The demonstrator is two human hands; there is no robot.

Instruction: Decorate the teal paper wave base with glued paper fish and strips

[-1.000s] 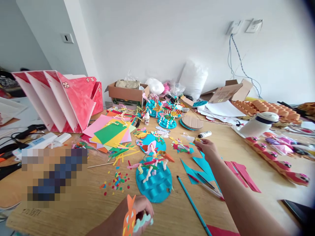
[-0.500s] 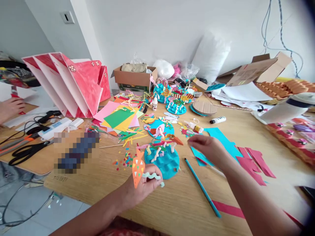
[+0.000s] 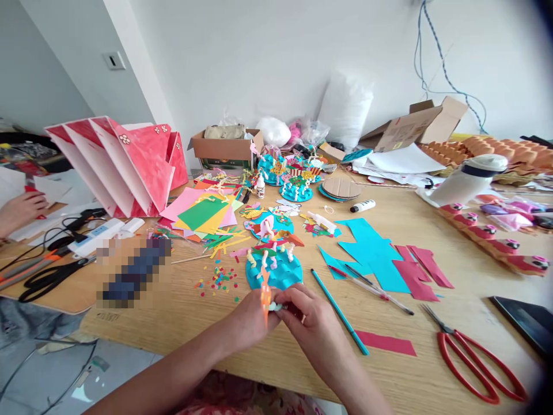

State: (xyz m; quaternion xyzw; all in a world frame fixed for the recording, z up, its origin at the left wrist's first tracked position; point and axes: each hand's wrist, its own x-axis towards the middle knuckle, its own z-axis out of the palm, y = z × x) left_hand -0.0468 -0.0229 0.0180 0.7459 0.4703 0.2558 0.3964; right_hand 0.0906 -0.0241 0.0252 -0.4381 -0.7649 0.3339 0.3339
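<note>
My left hand (image 3: 248,318) is closed on a wavy pale-green pipe cleaner (image 3: 275,307) that carries an orange paper fish (image 3: 265,294), now seen nearly edge-on. The fingers of my right hand (image 3: 313,325) pinch around the pipe cleaner's free end; their tips are partly hidden. Just beyond both hands lies a blue round base (image 3: 276,279) with curly pipe cleaners standing on it and paper fish on top. A second blue disc (image 3: 259,226) with paper fish sits behind it.
Confetti dots (image 3: 218,279) lie left of the base. On the right are a teal pen (image 3: 339,311), blue paper (image 3: 375,253), red-handled scissors (image 3: 470,357) and a dark phone (image 3: 527,325). A co-worker's hand (image 3: 26,210) is at far left, near a red-and-white folded model (image 3: 147,167).
My right hand has come down and left from above the blue paper to meet my left hand at the pipe cleaner. The orange fish has turned edge-on. The view has shifted right.
</note>
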